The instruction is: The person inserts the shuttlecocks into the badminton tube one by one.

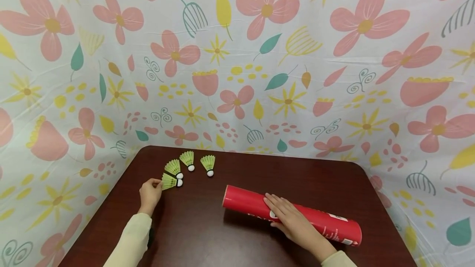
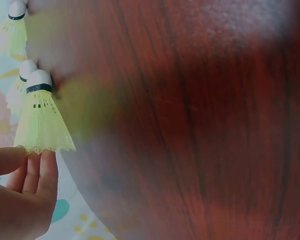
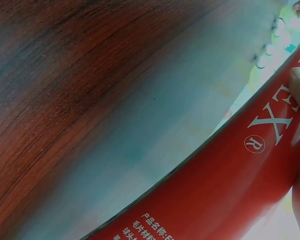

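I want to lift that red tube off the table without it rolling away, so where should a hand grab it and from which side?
Probably around the middle of the red tube, coming from above. It lies on its side on the table, long and round, so fingers wrapped over the top at mid-length should keep it balanced and stop it rolling. The right hand rests there, fingers flat over it.

My left hand pinches a shuttlecock; my right hand rests on the red tube lying on the surface.
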`<state>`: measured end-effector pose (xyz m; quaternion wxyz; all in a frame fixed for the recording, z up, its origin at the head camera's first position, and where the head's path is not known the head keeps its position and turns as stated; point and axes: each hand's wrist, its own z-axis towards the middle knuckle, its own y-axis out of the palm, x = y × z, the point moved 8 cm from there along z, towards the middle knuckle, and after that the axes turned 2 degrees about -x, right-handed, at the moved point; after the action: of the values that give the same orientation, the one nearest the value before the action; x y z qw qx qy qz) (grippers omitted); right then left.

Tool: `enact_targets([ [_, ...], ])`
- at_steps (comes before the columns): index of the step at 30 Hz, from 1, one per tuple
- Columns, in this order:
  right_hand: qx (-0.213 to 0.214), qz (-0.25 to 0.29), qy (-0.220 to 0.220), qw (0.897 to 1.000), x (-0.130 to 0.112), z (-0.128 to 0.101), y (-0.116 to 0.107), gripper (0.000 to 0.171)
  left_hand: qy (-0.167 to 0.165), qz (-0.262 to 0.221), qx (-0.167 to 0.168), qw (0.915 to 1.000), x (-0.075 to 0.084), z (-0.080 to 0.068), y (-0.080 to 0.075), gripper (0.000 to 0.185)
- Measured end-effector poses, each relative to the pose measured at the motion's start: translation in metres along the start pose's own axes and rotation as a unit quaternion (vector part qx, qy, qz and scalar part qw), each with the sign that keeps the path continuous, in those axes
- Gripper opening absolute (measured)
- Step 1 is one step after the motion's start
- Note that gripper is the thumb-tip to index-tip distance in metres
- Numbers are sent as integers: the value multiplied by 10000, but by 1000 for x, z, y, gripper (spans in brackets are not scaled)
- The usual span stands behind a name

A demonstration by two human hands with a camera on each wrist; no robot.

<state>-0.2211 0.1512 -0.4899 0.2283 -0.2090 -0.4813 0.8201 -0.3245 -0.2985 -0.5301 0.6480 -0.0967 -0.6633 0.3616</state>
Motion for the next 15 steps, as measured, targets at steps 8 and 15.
enact_targets([
  [8,39,-80,14,10000,1,-1,-1,64,185,8,152,9997,-1,-3,-3,14],
  [15,13,-114,55,9999,1,-1,0,65,541,5,264,9982,13,-9,-3,12],
])
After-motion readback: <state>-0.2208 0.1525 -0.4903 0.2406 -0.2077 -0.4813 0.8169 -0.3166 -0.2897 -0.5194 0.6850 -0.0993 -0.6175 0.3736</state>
